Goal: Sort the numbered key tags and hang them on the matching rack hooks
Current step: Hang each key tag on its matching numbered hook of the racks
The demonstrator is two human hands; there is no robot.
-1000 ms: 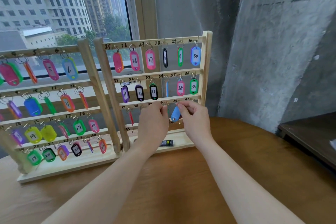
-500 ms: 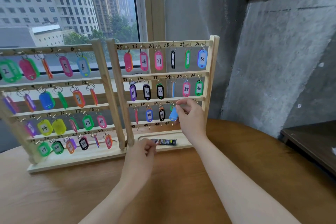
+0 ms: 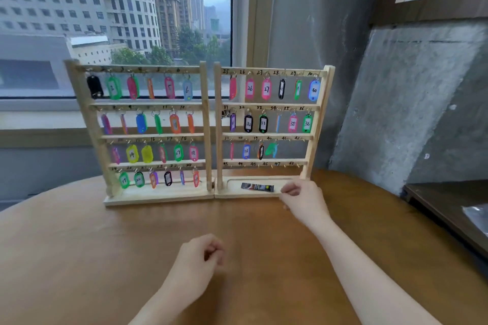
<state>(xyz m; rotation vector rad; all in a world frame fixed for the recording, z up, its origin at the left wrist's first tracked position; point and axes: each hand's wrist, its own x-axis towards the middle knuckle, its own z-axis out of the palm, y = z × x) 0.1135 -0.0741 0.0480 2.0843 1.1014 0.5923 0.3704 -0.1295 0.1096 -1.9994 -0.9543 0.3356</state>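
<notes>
i see a wooden table (image 3: 79,258) carrying two wooden racks: left rack (image 3: 206,124) full of key tags, right rack (image 3: 326,92) with tags down to hook 40, where a green tag (image 3: 270,149) and a blue tag (image 3: 275,151) hang together. right hand (image 3: 303,199) near the right rack's base, fingers curled, holding nothing i can see. left hand (image 3: 196,266) over the table, loosely curled, holding nothing. small dark packet (image 3: 257,187) lies in the base tray.

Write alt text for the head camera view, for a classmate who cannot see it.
Two wooden key racks stand side by side on a round wooden table, hung with coloured numbered tags; the bottom-right row of hooks is bare. The right hand is by the rack base; the left hand is loosely curled and empty.
</notes>
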